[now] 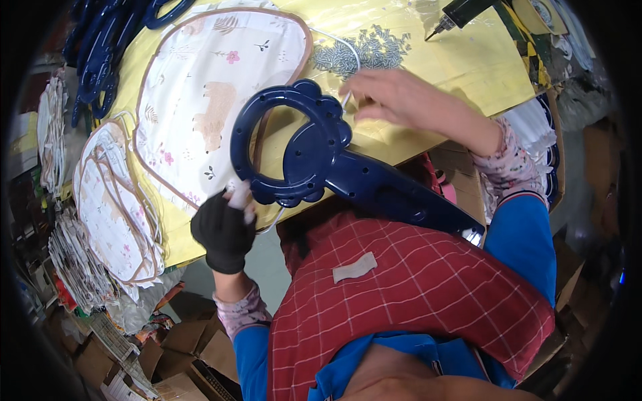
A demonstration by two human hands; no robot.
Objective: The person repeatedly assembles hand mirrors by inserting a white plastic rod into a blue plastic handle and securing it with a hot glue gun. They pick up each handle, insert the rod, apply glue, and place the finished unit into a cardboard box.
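First, lower centre: red checked apron (401, 287), the handle of a navy plastic frame (321, 157) slanting across its upper edge. Ring end of the frame sits mid-picture, overlapping the yellow tabletop (481, 77). Left hand (224, 230), dark half-glove, at the ring's lower-left rim: fingertips close together, seemingly touching; whether clamped, cannot tell. Right hand (401, 100), bare, just off the scalloped side: fingers bent, blurred, thumb slightly apart; white cord (357, 57) meets the fingertips, pinch uncertain.

Handling, my judgement: brace the ring with the left, guide the cord by small, even pulls, untwisted and clear of the rim's holes; let the handle rest against the body so it can't swing.

Beyond, upper left of centre: printed fabric panel (200, 80), partly under the ring. Top centre: loose screws (361, 55). Upper right: driver (461, 13), tip toward the screws.
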